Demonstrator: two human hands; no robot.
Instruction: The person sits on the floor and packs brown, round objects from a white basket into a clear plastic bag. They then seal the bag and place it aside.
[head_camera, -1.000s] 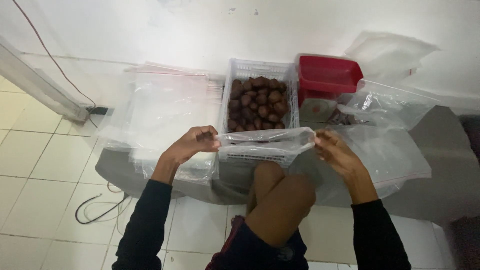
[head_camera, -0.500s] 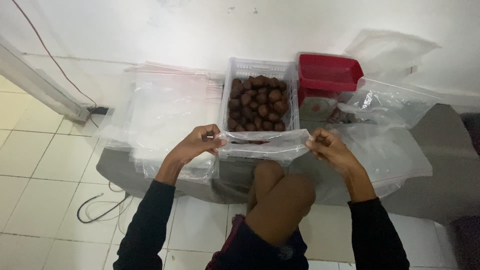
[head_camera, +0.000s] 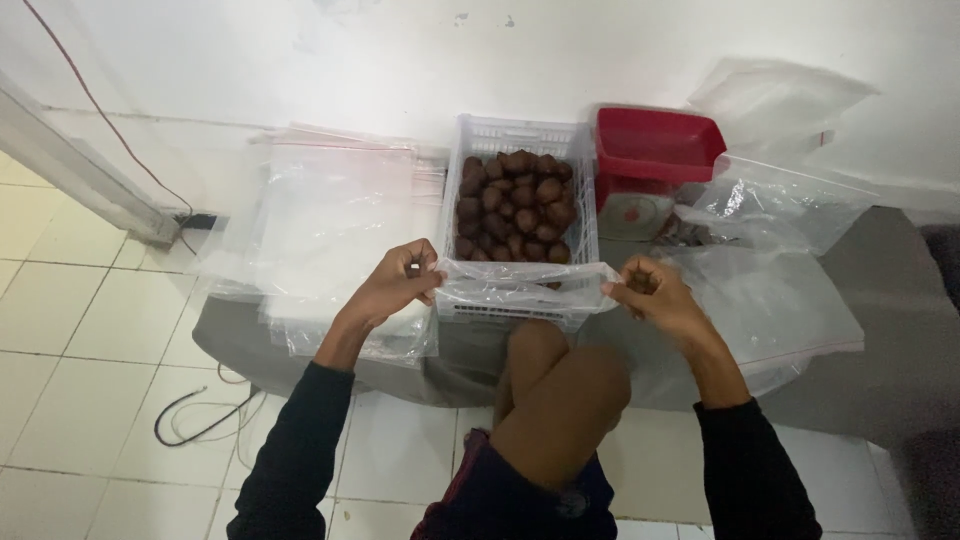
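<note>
Clear plastic bag (head_camera: 520, 282) stretched at frame centre, pinched shut-fisted between left hand (head_camera: 395, 285) and right hand (head_camera: 655, 295), apparently empty. White slotted basket (head_camera: 520, 215) just behind, full of brown scaly fruit (head_camera: 512, 205). Flat bag stack (head_camera: 330, 230) left; red scale (head_camera: 652, 160) upper right.

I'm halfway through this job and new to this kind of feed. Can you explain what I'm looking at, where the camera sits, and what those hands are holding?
There is no machine here: the camera is worn on a person's head and looks down at their own two hands and bent knee. The left hand and right hand each pinch one end of a clear plastic bag, stretched between them. Just behind it stands a white slotted basket of brown fruits. A stack of clear bags lies to the left, and a red scale with more bags stands to the right.
</note>
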